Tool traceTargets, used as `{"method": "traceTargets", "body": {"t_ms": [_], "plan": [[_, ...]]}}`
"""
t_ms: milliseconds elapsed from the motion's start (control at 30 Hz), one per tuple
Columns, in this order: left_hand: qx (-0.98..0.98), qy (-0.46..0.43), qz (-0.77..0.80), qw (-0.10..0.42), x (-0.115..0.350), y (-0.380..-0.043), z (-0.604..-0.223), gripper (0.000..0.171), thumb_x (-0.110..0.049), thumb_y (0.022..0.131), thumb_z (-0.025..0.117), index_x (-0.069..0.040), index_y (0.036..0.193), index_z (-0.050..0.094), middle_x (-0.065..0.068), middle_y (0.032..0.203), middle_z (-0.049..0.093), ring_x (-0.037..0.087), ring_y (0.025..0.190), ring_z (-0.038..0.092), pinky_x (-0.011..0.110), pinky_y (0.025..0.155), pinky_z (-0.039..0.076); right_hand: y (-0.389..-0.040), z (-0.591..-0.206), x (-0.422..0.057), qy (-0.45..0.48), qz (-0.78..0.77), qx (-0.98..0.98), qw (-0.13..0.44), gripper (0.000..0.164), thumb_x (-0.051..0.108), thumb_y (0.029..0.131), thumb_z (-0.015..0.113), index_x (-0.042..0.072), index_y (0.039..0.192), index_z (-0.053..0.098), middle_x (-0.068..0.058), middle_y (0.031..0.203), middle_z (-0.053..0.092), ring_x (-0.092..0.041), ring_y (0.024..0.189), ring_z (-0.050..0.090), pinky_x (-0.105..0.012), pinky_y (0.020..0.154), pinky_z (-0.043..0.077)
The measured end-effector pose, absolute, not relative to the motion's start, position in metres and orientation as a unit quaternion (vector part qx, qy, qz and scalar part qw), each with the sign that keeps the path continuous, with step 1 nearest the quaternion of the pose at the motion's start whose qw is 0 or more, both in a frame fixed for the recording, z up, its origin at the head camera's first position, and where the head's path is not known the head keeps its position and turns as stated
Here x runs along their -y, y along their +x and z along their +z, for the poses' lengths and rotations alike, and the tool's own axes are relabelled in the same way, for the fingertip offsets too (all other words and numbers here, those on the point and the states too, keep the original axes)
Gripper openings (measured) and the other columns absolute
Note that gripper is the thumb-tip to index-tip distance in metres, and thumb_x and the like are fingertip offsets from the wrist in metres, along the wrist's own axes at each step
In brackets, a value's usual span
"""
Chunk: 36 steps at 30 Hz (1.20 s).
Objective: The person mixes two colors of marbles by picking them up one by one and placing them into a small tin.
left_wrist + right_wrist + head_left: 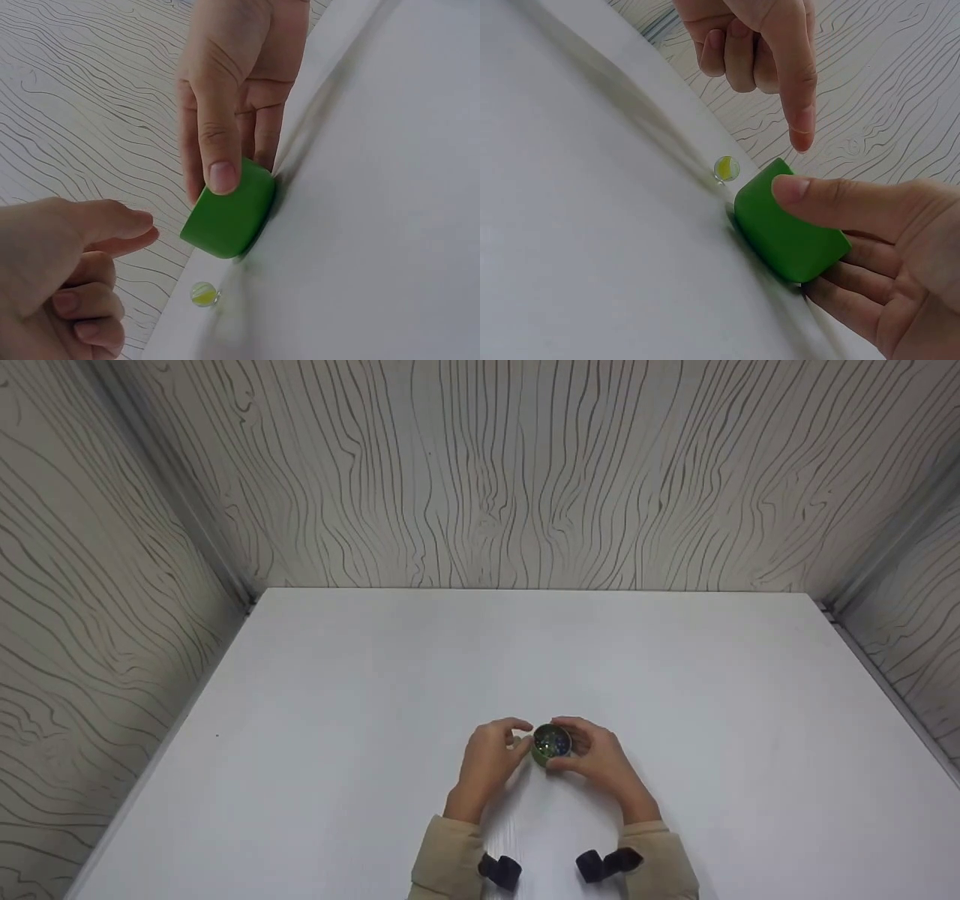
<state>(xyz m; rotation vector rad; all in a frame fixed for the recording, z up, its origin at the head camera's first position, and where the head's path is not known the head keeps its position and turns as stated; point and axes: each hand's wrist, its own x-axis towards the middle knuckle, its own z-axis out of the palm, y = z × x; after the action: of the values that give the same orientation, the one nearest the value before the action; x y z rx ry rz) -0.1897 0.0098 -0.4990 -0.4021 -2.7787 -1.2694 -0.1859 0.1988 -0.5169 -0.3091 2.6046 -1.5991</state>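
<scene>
My right hand (600,754) grips a small green cup (791,232), thumb on its near side and fingers around the far side. The cup stands tilted on the white table, and shiny blue and green marbles (553,746) show inside it from above. My left hand (489,754) hovers by the cup's left rim. Its thumb and index finger reach toward the cup, a gap between their tips in the head view, while the other fingers curl in. Nothing shows between them. One clear glass marble (204,294) with a yellow-green swirl lies on the table beside the cup.
The white table (360,682) spreads out around both hands. Wood-grain panels (480,472) rise behind it and at both sides. A dark wrist-camera mount (504,872) sticks out from the left sleeve, another (600,866) from the right one.
</scene>
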Motion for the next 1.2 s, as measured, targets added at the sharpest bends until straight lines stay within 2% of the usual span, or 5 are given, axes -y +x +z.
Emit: {"method": "traceTargets", "body": {"t_ms": [167,267,400,900,1200], "plan": [[0.905,-0.124,-0.405,0.043,-0.009,-0.191,-0.499,0.015,-0.015,0.086,0.070,-0.010,0.099,0.074,0.009,0.083,0.071,0.018,0.079,0.069,0.025,0.067,0.051,-0.186,-0.516,-0.198,-0.097,-0.525,-0.844,0.038,0.066,0.013,0.072,0.083,-0.005,0.129,0.054,-0.027,0.129,0.059,-0.040,0.121,0.058,-0.039,0.100,0.048],[0.905,-0.120,-0.405,0.053,-0.008,-0.192,-0.500,0.013,-0.013,0.085,0.070,-0.009,0.097,0.074,0.004,0.070,0.063,0.009,0.066,0.055,0.020,0.060,0.042,-0.186,-0.515,-0.198,-0.096,-0.526,-0.844,0.039,0.067,0.014,0.072,0.083,-0.005,0.129,0.054,-0.027,0.130,0.059,-0.040,0.121,0.058,-0.039,0.100,0.049],[0.904,-0.116,-0.407,0.059,-0.006,-0.193,-0.501,0.013,-0.012,0.084,0.071,-0.009,0.097,0.074,0.002,0.067,0.058,0.003,0.061,0.040,0.018,0.057,0.035,-0.186,-0.515,-0.198,-0.093,-0.523,-0.846,0.040,0.067,0.014,0.072,0.083,-0.004,0.129,0.054,-0.026,0.130,0.059,-0.039,0.122,0.058,-0.040,0.100,0.048],[0.909,-0.096,-0.402,0.046,-0.005,-0.194,-0.505,0.015,-0.014,0.085,0.071,-0.009,0.099,0.073,0.002,0.071,0.061,0.003,0.063,0.042,0.018,0.057,0.036,-0.185,-0.517,-0.197,-0.077,-0.520,-0.850,0.037,0.066,0.014,0.071,0.084,-0.002,0.128,0.056,-0.024,0.129,0.061,-0.039,0.122,0.059,-0.042,0.101,0.047],[0.899,-0.070,-0.432,0.016,-0.004,-0.195,-0.511,0.019,-0.012,0.083,0.070,-0.008,0.100,0.073,-0.007,0.065,0.042,0.004,0.058,0.034,0.017,0.053,0.027,-0.185,-0.517,-0.195,-0.062,-0.516,-0.854,0.039,0.066,0.013,0.070,0.084,0.001,0.128,0.057,-0.022,0.130,0.061,-0.038,0.123,0.058,-0.042,0.103,0.046]]}}
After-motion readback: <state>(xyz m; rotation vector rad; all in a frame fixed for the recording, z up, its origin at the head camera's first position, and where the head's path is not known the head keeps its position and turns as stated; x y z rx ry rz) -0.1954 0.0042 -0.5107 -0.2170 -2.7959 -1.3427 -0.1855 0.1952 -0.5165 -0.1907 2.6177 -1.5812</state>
